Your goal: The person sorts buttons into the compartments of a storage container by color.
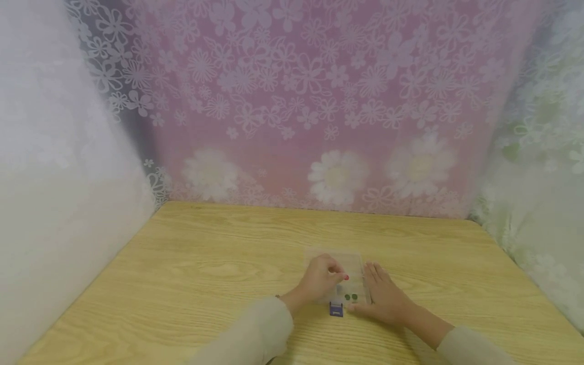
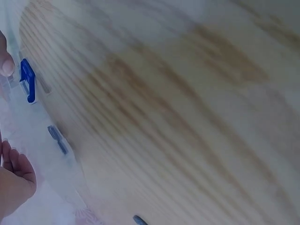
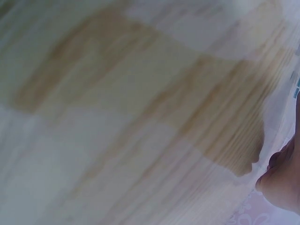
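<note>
A clear, shallow plastic box [image 1: 351, 261] lies on the table, its edges faint. My left hand [image 1: 319, 278] is above it, thumb and forefinger pinching a small round red piece [image 1: 347, 277]. Two small dark green pieces [image 1: 354, 297] sit in the near part of the box. My right hand [image 1: 389, 299] lies flat along the box's right side, fingers straight and thumb toward the near edge. A blue latch [image 1: 336, 309] sticks out from that edge; the left wrist view also shows a dark grey latch [image 2: 57, 139] on the box.
The wood-grain table [image 1: 219, 268] spreads around the box on all sides. A pink flowered curtain [image 1: 283, 101] hangs behind its far edge. Pale cloth screens stand at the left [image 1: 59, 167] and right [image 1: 543, 192].
</note>
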